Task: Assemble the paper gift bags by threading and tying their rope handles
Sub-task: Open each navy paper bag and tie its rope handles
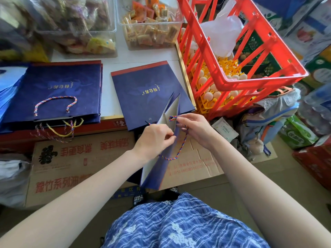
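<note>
I hold a navy paper gift bag (162,163) in front of me, folded flat and tilted, its open top edge pointing up toward the counter (143,57) and its bottom hanging near my lap. My left hand (154,137) pinches the bag's front panel between thumb and fingertips, just below the top edge. My right hand (194,128) pinches the end of the multicoloured rope handle (180,149) where it is knotted (172,118) against the bag's pale inner side, near a punched hole. From there the rope drops under my right hand and loops down across the bag's outside, curving back toward my left wrist.

On the counter just beyond, a second flat bag (150,90) lies face up with gold lettering, its near edge hanging over the counter edge and showing an open hole (150,119). To its left sits a stack of finished bags (59,88), a rope handle lying on the top one and more cords, one yellow, dangling off the edge. A red crate (232,56) holding eggs in yellow trays stands at the right, and clear tubs of wrapped snacks (148,24) sit at the back.
</note>
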`<state>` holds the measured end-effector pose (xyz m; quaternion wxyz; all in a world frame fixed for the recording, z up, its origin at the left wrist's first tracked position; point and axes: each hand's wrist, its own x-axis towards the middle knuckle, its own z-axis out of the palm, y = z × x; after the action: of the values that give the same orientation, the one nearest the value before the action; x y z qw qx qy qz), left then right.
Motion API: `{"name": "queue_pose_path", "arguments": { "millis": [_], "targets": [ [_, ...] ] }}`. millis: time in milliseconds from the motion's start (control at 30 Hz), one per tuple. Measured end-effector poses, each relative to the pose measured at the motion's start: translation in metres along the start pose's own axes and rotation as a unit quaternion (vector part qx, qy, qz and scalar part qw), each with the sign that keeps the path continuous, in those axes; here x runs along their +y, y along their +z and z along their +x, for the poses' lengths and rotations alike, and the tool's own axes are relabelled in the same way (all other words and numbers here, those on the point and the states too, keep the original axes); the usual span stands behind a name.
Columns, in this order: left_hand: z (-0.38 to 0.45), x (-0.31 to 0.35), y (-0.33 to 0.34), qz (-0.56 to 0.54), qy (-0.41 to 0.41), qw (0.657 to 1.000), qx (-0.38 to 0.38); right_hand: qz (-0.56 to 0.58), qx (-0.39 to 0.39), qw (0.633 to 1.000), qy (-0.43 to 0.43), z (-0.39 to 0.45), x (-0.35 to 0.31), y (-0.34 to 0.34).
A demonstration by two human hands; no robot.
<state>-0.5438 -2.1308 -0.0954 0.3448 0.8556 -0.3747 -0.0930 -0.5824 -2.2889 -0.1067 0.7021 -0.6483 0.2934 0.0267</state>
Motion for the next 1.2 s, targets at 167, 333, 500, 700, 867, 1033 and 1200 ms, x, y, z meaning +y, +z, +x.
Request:
{"name": "queue_pose_path", "arguments": {
  "millis": [167, 333, 500, 700, 867, 1033, 1200],
  "targets": [
    [-0.002, 0.004, 0.000, -0.010, 0.009, 1.000, 0.017, -0.046, 0.016, 0.998, -0.040, -0.001, -0.003, 0.003],
    [0.003, 0.003, -0.014, -0.079, -0.040, 0.996, 0.015, 0.135, -0.008, 0.990, -0.041, -0.004, -0.012, 0.005],
    [0.011, -0.007, -0.013, -0.297, -0.213, 0.931, -0.003, 0.166, -0.056, 0.984, -0.042, -0.007, -0.022, 0.008],
    [0.023, -0.006, 0.004, -0.192, -0.266, 0.939, -0.106, 0.204, -0.048, 0.977, -0.033, -0.008, -0.021, 0.007],
    [0.029, -0.009, -0.001, -0.155, -0.267, 0.946, -0.102, 0.044, -0.001, 0.998, -0.036, -0.010, -0.032, -0.003],
    [0.023, -0.001, -0.002, -0.163, -0.268, 0.949, -0.041, -0.230, -0.010, 0.971, -0.068, -0.011, -0.035, -0.002],
    [0.019, 0.013, -0.009, -0.188, -0.244, 0.950, -0.045, -0.285, 0.014, 0.955, -0.085, -0.009, -0.041, 0.017]
  ]
}}
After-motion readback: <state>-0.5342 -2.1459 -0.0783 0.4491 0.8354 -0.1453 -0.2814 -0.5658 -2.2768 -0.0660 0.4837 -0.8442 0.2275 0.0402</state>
